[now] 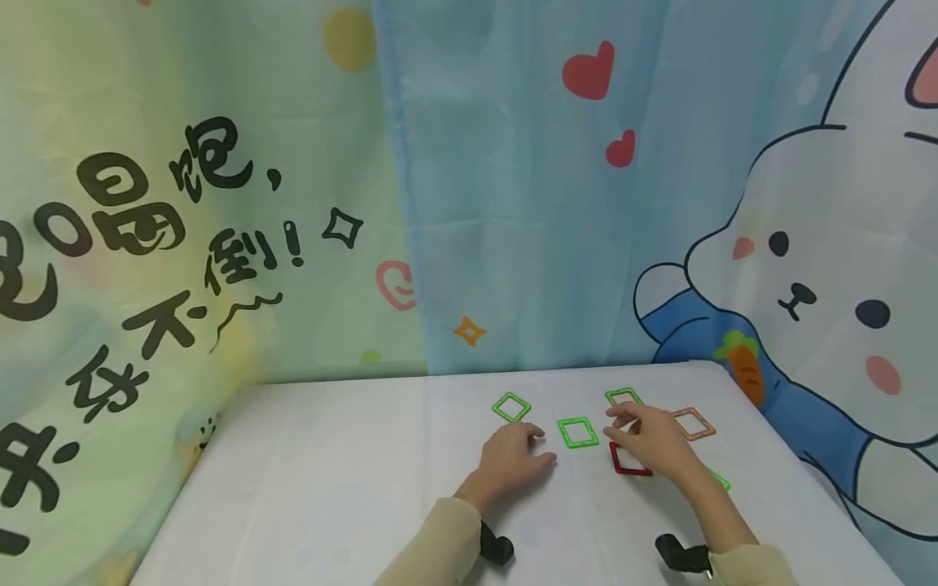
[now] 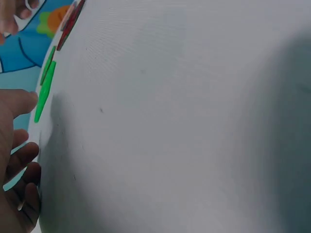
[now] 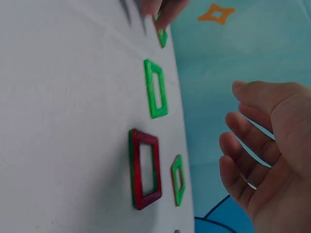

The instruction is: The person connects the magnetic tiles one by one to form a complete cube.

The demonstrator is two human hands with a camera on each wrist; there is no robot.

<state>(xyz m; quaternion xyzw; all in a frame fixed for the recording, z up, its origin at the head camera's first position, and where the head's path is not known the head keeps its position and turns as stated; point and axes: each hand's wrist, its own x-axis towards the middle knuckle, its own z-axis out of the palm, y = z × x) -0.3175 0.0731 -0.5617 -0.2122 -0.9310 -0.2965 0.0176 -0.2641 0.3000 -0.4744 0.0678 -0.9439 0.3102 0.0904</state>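
Note:
Several small square plastic frames lie flat on a white-covered table. My left hand (image 1: 510, 460) hovers with bent, relaxed fingers just in front of a green square frame (image 1: 521, 399), holding nothing. To its right lies another green square frame (image 1: 563, 434). Fingers loosely bent, my right hand (image 1: 650, 439) is over a red square frame (image 1: 616, 458) and partly hides it. In the right wrist view, green shows along the side of the red frame (image 3: 137, 170), and that hand (image 3: 279, 145) is empty. Beyond its fingertips lies a third green frame (image 1: 623, 390), partly covered.
An orange frame (image 1: 702, 419) lies right of my right hand. Part of a green frame (image 1: 721, 480) shows beside the right forearm. The white table (image 1: 315, 480) stretches left. Behind it hangs a printed curtain (image 1: 506, 244) with a cartoon rabbit.

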